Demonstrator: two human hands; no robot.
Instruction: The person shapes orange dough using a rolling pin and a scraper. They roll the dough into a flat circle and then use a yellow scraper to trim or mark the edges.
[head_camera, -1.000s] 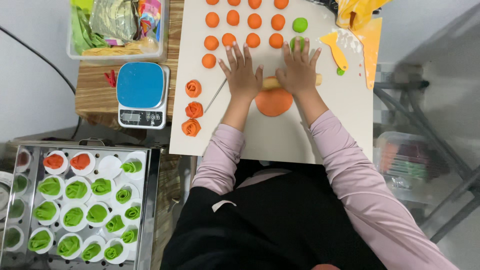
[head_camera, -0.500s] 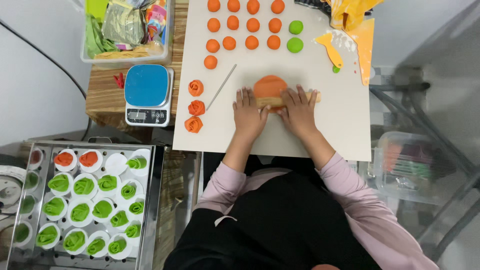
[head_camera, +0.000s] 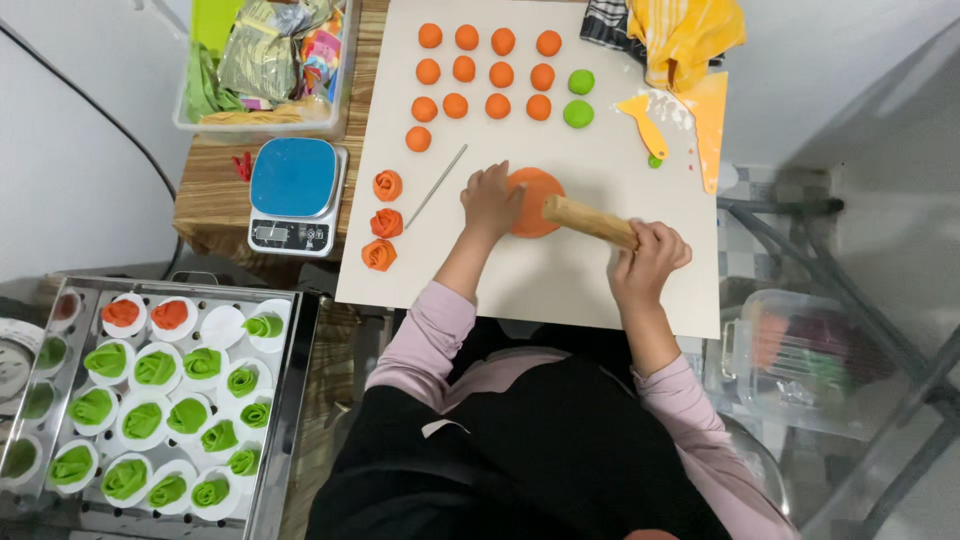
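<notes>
On the white mat (head_camera: 590, 280) lies a flat orange dough disc (head_camera: 535, 198). My left hand (head_camera: 490, 200) rests on the disc's left edge, fingers spread. My right hand (head_camera: 652, 257) grips one end of a wooden rolling pin (head_camera: 588, 220), whose other end lies over the disc's right side. Several orange dough balls (head_camera: 485, 72) and two green balls (head_camera: 580, 97) sit in rows farther up the mat. Three orange dough roses (head_camera: 383, 220) stand at the mat's left edge beside a thin metal rod (head_camera: 436, 186).
A blue kitchen scale (head_camera: 292, 195) sits left of the mat, a clear bin of packets (head_camera: 265, 60) behind it. A metal tray (head_camera: 290, 400) at lower left holds several green and orange dough roses. A yellow scraper (head_camera: 642, 118) and yellow cloth (head_camera: 685, 35) lie top right.
Both hands were rolling the pin over the disc. Now the left hand has let go and rests on the dough, and the right hand holds the pin by one end, angled.
</notes>
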